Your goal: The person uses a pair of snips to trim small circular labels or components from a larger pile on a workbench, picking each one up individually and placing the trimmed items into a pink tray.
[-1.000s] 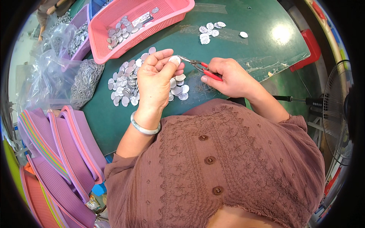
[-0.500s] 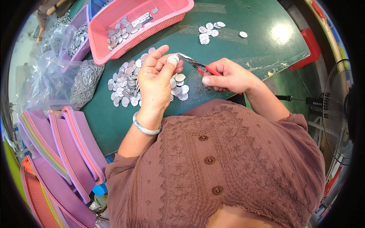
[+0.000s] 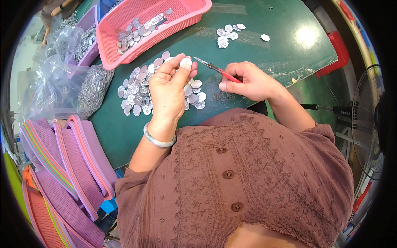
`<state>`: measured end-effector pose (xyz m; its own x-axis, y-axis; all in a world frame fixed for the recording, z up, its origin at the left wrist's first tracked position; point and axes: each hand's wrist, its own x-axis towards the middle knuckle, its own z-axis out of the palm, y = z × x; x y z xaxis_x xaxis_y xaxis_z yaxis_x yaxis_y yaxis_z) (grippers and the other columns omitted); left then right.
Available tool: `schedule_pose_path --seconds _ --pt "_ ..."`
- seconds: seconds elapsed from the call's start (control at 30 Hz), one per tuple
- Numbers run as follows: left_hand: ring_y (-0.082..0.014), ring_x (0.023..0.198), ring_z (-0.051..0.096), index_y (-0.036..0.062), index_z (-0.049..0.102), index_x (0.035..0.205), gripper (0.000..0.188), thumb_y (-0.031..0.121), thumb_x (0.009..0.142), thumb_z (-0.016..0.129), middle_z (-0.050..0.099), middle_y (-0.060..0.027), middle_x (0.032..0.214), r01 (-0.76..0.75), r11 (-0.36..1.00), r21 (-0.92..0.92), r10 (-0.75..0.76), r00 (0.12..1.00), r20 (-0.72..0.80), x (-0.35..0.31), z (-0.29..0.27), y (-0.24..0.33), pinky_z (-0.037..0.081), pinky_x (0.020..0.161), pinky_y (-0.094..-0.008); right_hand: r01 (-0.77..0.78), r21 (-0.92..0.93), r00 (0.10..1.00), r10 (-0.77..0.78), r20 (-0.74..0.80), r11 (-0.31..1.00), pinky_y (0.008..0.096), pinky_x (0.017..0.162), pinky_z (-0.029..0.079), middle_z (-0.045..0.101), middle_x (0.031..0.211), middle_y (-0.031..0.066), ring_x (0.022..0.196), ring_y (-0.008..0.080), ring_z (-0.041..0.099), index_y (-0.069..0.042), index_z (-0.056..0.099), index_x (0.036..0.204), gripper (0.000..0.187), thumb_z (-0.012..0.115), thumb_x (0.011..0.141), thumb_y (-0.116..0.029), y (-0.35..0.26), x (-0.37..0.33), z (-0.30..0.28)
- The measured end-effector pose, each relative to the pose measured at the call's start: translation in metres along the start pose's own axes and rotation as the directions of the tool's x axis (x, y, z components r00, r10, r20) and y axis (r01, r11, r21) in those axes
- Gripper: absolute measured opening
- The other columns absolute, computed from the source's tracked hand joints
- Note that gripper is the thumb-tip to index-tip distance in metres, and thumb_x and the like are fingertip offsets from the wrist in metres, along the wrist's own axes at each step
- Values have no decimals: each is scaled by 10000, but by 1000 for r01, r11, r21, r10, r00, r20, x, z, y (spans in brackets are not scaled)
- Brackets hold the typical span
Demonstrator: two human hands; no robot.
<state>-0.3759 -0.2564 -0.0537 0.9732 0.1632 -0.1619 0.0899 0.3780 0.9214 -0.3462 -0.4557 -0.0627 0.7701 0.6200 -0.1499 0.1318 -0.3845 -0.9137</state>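
Observation:
Between the thumb and fingers of my left hand point(image 3: 170, 84) is a silver oval metal disc point(image 3: 186, 62). My right hand point(image 3: 250, 82) grips red-handled pliers point(image 3: 229, 76), their pointed metal jaws a little to the right of the disc and apart from it. Under and around my left hand lies a loose pile of similar silver discs point(image 3: 138, 89), partly hidden by that hand. A smaller group of discs point(image 3: 227, 34) rests farther off on the green table point(image 3: 281, 25), with a single disc point(image 3: 265, 37) to its right.
A pink basket point(image 3: 109, 51) with discs stands at the back left. Beside it are a purple basket point(image 3: 89, 25) and a clear plastic bag point(image 3: 62, 89) of metal links. Stacked purple baskets point(image 3: 93, 153) sit at my left. A fan point(image 3: 366, 120) stands at the right.
The pliers' jaws have come away from the disc and look more closed. My left hand has turned slightly and shifted left, with the disc still in its fingers.

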Motion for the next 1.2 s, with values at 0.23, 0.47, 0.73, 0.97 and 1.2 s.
schedule_pose_path --seconds 0.23,0.47,0.73,0.97,1.2 --pt "-144 773 627 -34 559 923 116 35 837 596 625 -103 877 30 1000 -7 -30 998 59 0 -3 2 523 686 -233 82 -88 996 -85 -35 993 312 485 358 482 560 88 522 155 427 19 563 718 337 660 769 -300 1 2 0" --pt "-151 750 635 -36 548 901 87 8 832 578 631 -120 855 53 998 -36 -50 996 77 0 -4 -1 531 662 -238 149 -165 987 -157 -37 975 321 484 351 447 556 94 510 184 412 10 497 637 366 666 759 -291 0 4 0" --pt "-152 732 639 -42 557 909 99 7 827 585 640 -127 838 76 997 -24 -74 994 80 1 -6 0 532 664 -238 73 -186 997 -70 22 980 296 503 325 428 625 52 556 146 394 15 516 684 284 670 779 -204 -4 5 -2" --pt "-157 728 640 -43 558 904 98 12 827 585 640 -127 834 90 995 -29 -88 993 73 0 -7 0 533 659 -240 49 -155 999 -46 21 987 295 499 321 419 605 47 549 141 388 12 509 673 287 667 784 -199 -6 5 -1" --pt "-159 718 640 -41 553 908 106 18 827 586 639 -127 825 90 995 -39 -87 993 74 1 -8 0 533 648 -243 87 -155 996 -87 9 984 300 484 326 424 572 60 524 141 380 12 511 663 298 660 784 -216 -3 6 1"
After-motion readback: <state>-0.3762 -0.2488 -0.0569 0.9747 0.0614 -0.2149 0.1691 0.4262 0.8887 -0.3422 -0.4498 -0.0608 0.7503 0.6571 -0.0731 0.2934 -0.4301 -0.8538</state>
